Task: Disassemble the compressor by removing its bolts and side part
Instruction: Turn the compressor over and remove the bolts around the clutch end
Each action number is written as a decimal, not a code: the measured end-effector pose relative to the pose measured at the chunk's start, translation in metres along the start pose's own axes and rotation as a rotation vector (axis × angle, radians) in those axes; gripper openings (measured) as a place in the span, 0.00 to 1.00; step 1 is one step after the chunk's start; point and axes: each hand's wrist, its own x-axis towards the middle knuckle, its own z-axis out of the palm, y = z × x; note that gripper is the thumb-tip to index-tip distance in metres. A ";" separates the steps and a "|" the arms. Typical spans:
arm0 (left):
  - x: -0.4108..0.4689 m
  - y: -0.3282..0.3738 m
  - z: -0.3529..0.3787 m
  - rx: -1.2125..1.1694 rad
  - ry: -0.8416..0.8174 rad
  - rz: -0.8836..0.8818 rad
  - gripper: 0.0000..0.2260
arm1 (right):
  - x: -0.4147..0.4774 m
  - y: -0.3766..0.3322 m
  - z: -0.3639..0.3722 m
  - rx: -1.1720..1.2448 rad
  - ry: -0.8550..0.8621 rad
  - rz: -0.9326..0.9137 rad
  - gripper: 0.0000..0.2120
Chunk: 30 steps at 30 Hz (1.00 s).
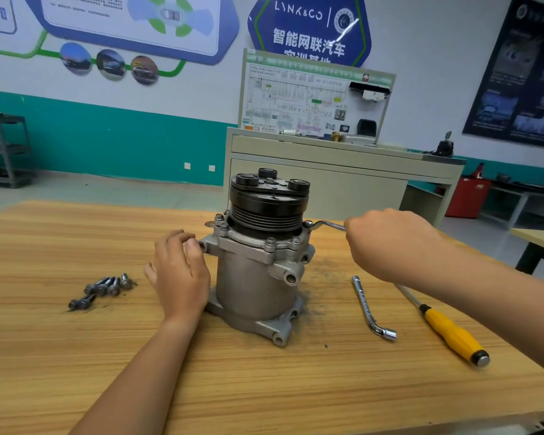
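Note:
A grey metal compressor stands upright in the middle of the wooden table, its black pulley on top. Several bolts sit in the flange under the pulley. My left hand grips a mounting ear on the compressor's left side. My right hand holds the handle of a metal wrench, whose head sits on a bolt at the flange's right rear. Several removed bolts lie on the table to the left.
An L-shaped socket wrench and a yellow-handled screwdriver lie on the table to the right of the compressor. Dark grit is scattered around the compressor's base. A beige training cabinet stands behind the table.

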 end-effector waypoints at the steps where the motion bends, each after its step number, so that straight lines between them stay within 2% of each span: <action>1: 0.001 0.001 0.000 -0.024 0.009 0.017 0.26 | 0.000 0.001 -0.001 -0.001 0.006 0.008 0.07; 4: 0.000 0.003 0.000 -0.096 -0.021 0.130 0.24 | 0.003 0.003 -0.004 0.000 0.022 0.031 0.06; 7: -0.001 0.004 0.001 -0.132 -0.080 0.224 0.24 | 0.006 -0.003 -0.001 -0.005 -0.012 0.021 0.09; 14: -0.002 0.005 0.002 -0.147 -0.130 0.218 0.26 | 0.005 -0.014 -0.007 -0.096 -0.079 -0.016 0.09; 20: -0.002 0.003 0.003 -0.165 -0.128 0.223 0.26 | 0.012 -0.002 0.002 -0.120 -0.067 -0.069 0.08; 24: -0.001 -0.001 0.004 -0.176 -0.135 0.244 0.24 | 0.033 0.028 0.013 -0.295 -0.055 -0.192 0.08; 27: -0.001 -0.005 0.006 -0.195 -0.151 0.238 0.25 | 0.069 0.036 0.021 -0.296 0.015 -0.203 0.11; 30: -0.001 -0.006 0.008 -0.229 -0.186 0.223 0.25 | 0.096 0.033 0.045 -0.144 0.224 -0.238 0.14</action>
